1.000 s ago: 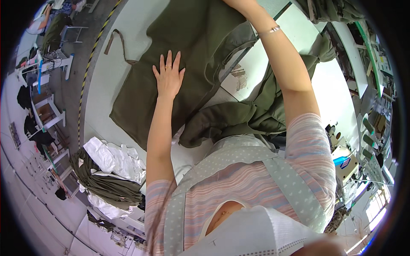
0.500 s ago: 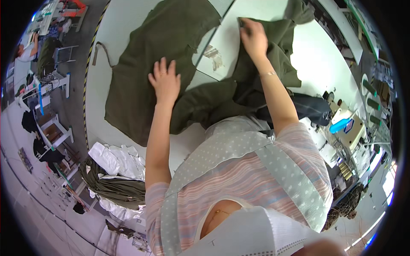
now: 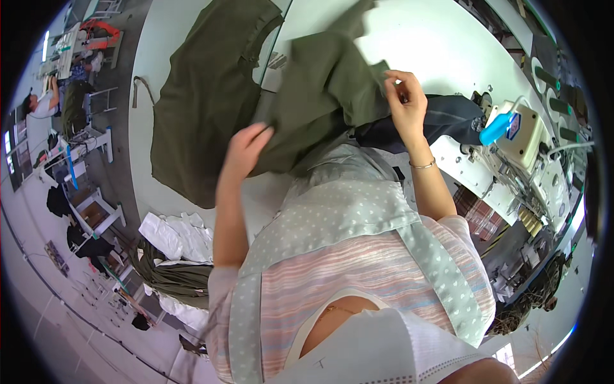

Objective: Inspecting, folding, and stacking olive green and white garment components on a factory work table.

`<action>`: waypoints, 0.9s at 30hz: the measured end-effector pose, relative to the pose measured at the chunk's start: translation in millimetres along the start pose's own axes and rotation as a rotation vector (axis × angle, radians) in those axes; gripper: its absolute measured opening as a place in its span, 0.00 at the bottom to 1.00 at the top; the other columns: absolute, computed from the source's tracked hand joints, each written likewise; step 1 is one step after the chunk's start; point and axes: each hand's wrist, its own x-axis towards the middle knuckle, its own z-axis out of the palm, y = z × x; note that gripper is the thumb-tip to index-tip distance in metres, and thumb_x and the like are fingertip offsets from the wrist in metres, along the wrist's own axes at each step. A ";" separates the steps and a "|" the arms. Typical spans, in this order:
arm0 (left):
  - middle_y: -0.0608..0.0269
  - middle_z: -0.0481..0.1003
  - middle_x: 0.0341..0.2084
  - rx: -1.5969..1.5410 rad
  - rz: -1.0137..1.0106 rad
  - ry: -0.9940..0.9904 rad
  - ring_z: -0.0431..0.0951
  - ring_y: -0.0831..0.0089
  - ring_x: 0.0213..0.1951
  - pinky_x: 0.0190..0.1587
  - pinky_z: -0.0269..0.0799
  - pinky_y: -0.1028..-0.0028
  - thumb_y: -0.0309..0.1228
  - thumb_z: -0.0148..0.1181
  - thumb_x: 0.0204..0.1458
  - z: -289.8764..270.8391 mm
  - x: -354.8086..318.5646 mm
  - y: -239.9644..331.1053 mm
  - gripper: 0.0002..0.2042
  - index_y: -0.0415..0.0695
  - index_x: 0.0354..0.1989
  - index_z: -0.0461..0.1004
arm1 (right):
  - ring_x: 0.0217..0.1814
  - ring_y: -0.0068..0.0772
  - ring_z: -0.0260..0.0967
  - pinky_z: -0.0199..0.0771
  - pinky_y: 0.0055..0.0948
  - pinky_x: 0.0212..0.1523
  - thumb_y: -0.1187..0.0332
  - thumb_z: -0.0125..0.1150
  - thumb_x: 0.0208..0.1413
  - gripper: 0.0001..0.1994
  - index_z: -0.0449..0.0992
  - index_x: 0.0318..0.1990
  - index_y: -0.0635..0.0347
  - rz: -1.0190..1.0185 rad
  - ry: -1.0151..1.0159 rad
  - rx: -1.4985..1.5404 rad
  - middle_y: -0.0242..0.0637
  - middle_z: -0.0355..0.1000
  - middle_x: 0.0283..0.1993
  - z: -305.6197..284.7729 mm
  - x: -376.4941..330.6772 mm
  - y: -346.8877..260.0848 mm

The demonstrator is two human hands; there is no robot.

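Fabric (image 3: 320, 83), dark olive and creased, stretches between the person's two hands, with folds hanging in the space between the fingers and one narrower length running up beyond the fingertips over the white tabletop (image 3: 419, 38). The right hand (image 3: 407, 109) pinches a small corner of it between thumb and forefinger, the other fingers curled loosely behind; a bracelet (image 3: 422, 164) sits on that wrist. The left hand (image 3: 244, 152) has its fingertips at the near left edge of the same cloth (they are blurred, so I cannot tell whether they grip it or merely touch it).

Just left of the left fingers, and reaching well past them, a broad olive garment panel (image 3: 198, 102) lies flat on the table, a curved cut-out in its far right edge. Whether it joins the fabric is hidden. A thin olive strip (image 3: 135, 91) lies at its outer edge, well apart from the fingers.

Below and to the right of the right fingers rests a dark navy garment (image 3: 448, 118); past it stands a cream sewing machine (image 3: 527, 150). Well below the left fingers sits a bundle of olive cloth (image 3: 182, 281) with crumpled white material (image 3: 176, 237).
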 end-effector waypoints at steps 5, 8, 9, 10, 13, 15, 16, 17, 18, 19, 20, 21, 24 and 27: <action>0.51 0.76 0.37 0.647 0.292 0.332 0.74 0.56 0.40 0.45 0.68 0.64 0.21 0.57 0.49 -132.5 -236.9 48.6 0.11 0.36 0.42 0.77 | 0.22 0.16 0.56 0.59 0.18 0.24 0.81 0.62 0.51 0.09 0.78 0.40 0.58 -0.146 -0.064 0.113 0.28 0.72 0.34 10.6 11.8 -35.5; 0.52 0.75 0.31 0.418 0.111 0.542 0.74 0.60 0.37 0.39 0.67 0.65 0.24 0.57 0.49 -117.2 -304.5 60.9 0.10 0.31 0.38 0.75 | 0.22 0.15 0.57 0.60 0.18 0.23 0.80 0.63 0.51 0.10 0.78 0.41 0.58 -0.173 -0.204 0.216 0.27 0.73 0.34 28.0 18.7 -67.8; 0.52 0.75 0.31 0.548 0.265 0.548 0.74 0.60 0.36 0.37 0.66 0.65 0.25 0.57 0.49 -102.8 -300.2 57.7 0.10 0.31 0.37 0.75 | 0.22 0.14 0.58 0.60 0.17 0.23 0.80 0.63 0.51 0.10 0.78 0.41 0.58 -0.154 -0.270 0.251 0.27 0.74 0.34 35.3 18.4 -79.0; 0.53 0.74 0.30 0.677 0.414 0.547 0.74 0.61 0.36 0.36 0.66 0.66 0.26 0.57 0.49 -86.5 -285.1 53.8 0.10 0.30 0.37 0.75 | 0.22 0.13 0.60 0.61 0.17 0.23 0.79 0.64 0.51 0.11 0.78 0.42 0.58 -0.083 -0.360 0.302 0.27 0.75 0.33 43.1 14.4 -89.9; 0.54 0.76 0.37 0.076 -0.278 0.576 0.74 0.64 0.41 0.46 0.70 0.69 0.30 0.58 0.53 -36.2 -200.1 37.5 0.12 0.34 0.41 0.76 | 0.22 0.15 0.62 0.60 0.18 0.22 0.70 0.62 0.58 0.05 0.75 0.38 0.61 0.134 -0.910 0.424 0.29 0.71 0.21 52.5 -6.2 -112.0; 0.56 0.76 0.34 0.031 -0.354 0.277 0.75 0.68 0.38 0.44 0.70 0.73 0.33 0.56 0.57 -0.7 -140.5 24.6 0.12 0.35 0.42 0.73 | 0.18 0.19 0.55 0.60 0.22 0.24 0.53 0.43 0.69 0.21 0.70 0.34 0.63 0.090 -1.136 0.548 0.27 0.61 0.14 71.0 -27.9 -119.7; 0.54 0.75 0.33 -0.082 -0.208 0.200 0.74 0.68 0.36 0.42 0.70 0.72 0.30 0.54 0.58 16.2 -121.1 22.5 0.10 0.35 0.40 0.72 | 0.19 0.18 0.54 0.58 0.21 0.24 0.52 0.41 0.69 0.22 0.69 0.35 0.63 0.220 -1.281 0.554 0.27 0.60 0.15 77.4 -39.1 -120.4; 0.54 0.73 0.30 -0.165 -0.126 0.248 0.72 0.69 0.33 0.40 0.70 0.71 0.27 0.53 0.57 32.8 -107.4 23.6 0.07 0.35 0.38 0.70 | 0.19 0.18 0.52 0.56 0.20 0.24 0.51 0.39 0.70 0.22 0.68 0.35 0.62 0.353 -1.414 0.547 0.26 0.60 0.17 82.9 -48.9 -119.2; 0.58 0.73 0.32 -0.184 -0.117 0.231 0.72 0.72 0.38 0.43 0.67 0.74 0.24 0.52 0.56 38.5 -96.9 23.1 0.04 0.36 0.37 0.67 | 0.20 0.17 0.51 0.54 0.19 0.23 0.50 0.39 0.70 0.22 0.68 0.37 0.62 0.438 -1.467 0.531 0.26 0.60 0.19 87.6 -56.7 -116.1; 0.60 0.72 0.33 -0.335 -0.203 0.256 0.72 0.73 0.40 0.45 0.66 0.75 0.23 0.51 0.55 42.6 -91.5 23.4 0.04 0.36 0.36 0.65 | 0.20 0.16 0.50 0.52 0.19 0.22 0.49 0.39 0.70 0.22 0.68 0.39 0.61 0.524 -1.512 0.507 0.26 0.61 0.20 91.0 -62.9 -111.8; 0.61 0.72 0.34 -0.499 -0.222 0.250 0.71 0.74 0.41 0.46 0.65 0.76 0.22 0.50 0.55 46.6 -89.1 24.3 0.03 0.37 0.35 0.64 | 0.20 0.15 0.49 0.50 0.18 0.21 0.49 0.40 0.70 0.22 0.68 0.40 0.61 0.613 -1.563 0.462 0.26 0.61 0.22 93.3 -67.2 -106.7; 0.63 0.71 0.35 -0.668 -0.256 0.276 0.70 0.75 0.43 0.47 0.63 0.77 0.21 0.49 0.55 49.5 -89.7 25.7 0.02 0.38 0.34 0.63 | 0.21 0.15 0.50 0.50 0.17 0.21 0.49 0.41 0.69 0.21 0.68 0.41 0.61 0.644 -1.556 0.469 0.26 0.62 0.23 95.4 -69.8 -101.5; 0.68 0.64 0.32 -0.794 -0.258 0.235 0.63 0.81 0.39 0.44 0.60 0.78 0.18 0.47 0.52 46.2 -94.6 26.7 0.05 0.41 0.34 0.60 | 0.21 0.14 0.54 0.51 0.16 0.20 0.52 0.46 0.68 0.18 0.70 0.42 0.60 0.754 -1.531 0.428 0.27 0.65 0.25 100.9 -73.7 -89.9; 0.71 0.60 0.29 -0.826 -0.294 0.128 0.60 0.83 0.35 0.37 0.59 0.79 0.18 0.47 0.50 42.6 -96.6 21.5 0.06 0.41 0.34 0.60 | 0.21 0.15 0.53 0.51 0.17 0.20 0.55 0.48 0.68 0.16 0.71 0.38 0.61 0.774 -1.544 0.458 0.27 0.64 0.24 108.1 -78.1 -85.9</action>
